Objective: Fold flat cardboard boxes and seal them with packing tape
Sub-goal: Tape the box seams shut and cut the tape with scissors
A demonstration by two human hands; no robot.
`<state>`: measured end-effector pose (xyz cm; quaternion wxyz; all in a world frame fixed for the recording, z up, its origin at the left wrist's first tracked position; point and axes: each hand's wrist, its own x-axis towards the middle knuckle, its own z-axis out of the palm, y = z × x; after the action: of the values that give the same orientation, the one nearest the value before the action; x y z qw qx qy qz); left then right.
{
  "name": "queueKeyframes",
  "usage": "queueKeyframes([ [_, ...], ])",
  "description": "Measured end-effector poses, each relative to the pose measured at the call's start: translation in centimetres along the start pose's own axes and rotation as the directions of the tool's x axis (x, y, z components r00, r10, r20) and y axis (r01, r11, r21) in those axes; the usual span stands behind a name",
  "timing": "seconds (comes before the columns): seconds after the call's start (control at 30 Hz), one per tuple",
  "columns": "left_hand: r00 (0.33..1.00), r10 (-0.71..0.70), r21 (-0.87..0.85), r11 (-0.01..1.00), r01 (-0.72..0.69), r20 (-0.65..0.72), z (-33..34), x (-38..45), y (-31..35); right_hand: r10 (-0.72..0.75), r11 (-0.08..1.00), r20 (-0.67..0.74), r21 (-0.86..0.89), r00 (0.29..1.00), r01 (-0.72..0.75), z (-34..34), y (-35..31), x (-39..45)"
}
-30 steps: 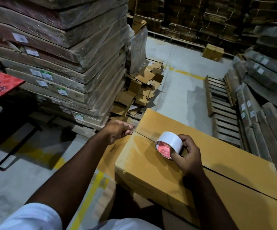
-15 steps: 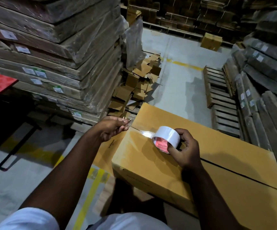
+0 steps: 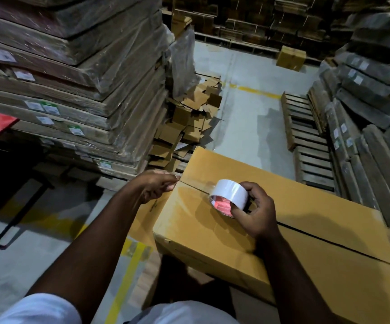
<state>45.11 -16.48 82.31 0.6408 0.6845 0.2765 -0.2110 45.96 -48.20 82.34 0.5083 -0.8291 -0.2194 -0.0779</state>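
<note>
1. This is a warehouse or packing store, dim, with a bare grey concrete floor [image 3: 247,127] marked by painted yellow lines [image 3: 259,91].
2. At 10 o'clock rises a tall stack of flat brown cardboard sheets wrapped in clear plastic film [image 3: 77,85], with small white labels on its edges.
3. At 12 o'clock lies a loose heap of brown cardboard offcuts [image 3: 189,122].
4. At 2 o'clock sit slatted wooden pallets [image 3: 306,139] beside more wrapped bundles [image 3: 371,90].

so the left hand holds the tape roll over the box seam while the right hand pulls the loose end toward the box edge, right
Hands swapped. In the head view the right hand holds the tape roll over the box seam; the left hand pinches the loose end at the edge.
</note>
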Motion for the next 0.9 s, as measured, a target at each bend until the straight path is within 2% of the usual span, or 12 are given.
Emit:
queueKeyframes([
  [0.13, 0.999, 0.011, 0.022, 1.000, -0.011, -0.031, 0.1, 0.3, 0.1, -0.017, 1.000, 0.010, -0.023, 1.000, 0.017, -0.1, 0.0, 0.1],
  [0.33, 0.961, 0.190, 0.153, 0.975, -0.161, -0.200, 1.3, 0.7, -0.2, -0.005, 0.999, 0.027, -0.037, 1.000, 0.006, -0.1, 0.1, 0.0],
  [0.47, 0.968, 0.182, 0.120, 0.979, -0.163, -0.173, 1.7, -0.1, -0.3, 0.013, 0.999, 0.026, -0.047, 1.000, -0.011, -0.2, 0.2, 0.0],
  [0.63, 0.956, 0.108, 0.039, 0.994, -0.101, -0.272, 2.7, 0.0, -1.9, 0.029, 0.996, 0.053, -0.083, 0.998, -0.025, -0.2, 0.6, -0.1],
  [0.73, 0.968, 0.082, -0.045, 0.994, -0.095, -0.236, 3.7, -0.6, -2.8, 0.037, 0.996, 0.065, -0.086, 0.997, -0.031, -0.1, 0.6, -0.2],
  [0.83, 0.927, 0.196, -0.149, 0.956, -0.254, -0.319, 4.6, -1.7, -2.0, 0.047, 0.995, 0.083, -0.094, 0.995, -0.039, -0.2, 0.3, -0.1],
  [0.87, 0.900, 0.257, -0.097, 0.946, -0.308, -0.352, 4.8, -2.2, -1.5, 0.055, 0.994, 0.090, -0.096, 0.994, -0.046, -0.3, 0.2, 0.0],
  [0.9, 0.872, 0.344, 0.029, 0.934, -0.357, -0.349, 4.8, -2.8, -1.0, 0.066, 0.994, 0.097, -0.091, 0.993, -0.058, -0.3, 0.0, 0.0],
])
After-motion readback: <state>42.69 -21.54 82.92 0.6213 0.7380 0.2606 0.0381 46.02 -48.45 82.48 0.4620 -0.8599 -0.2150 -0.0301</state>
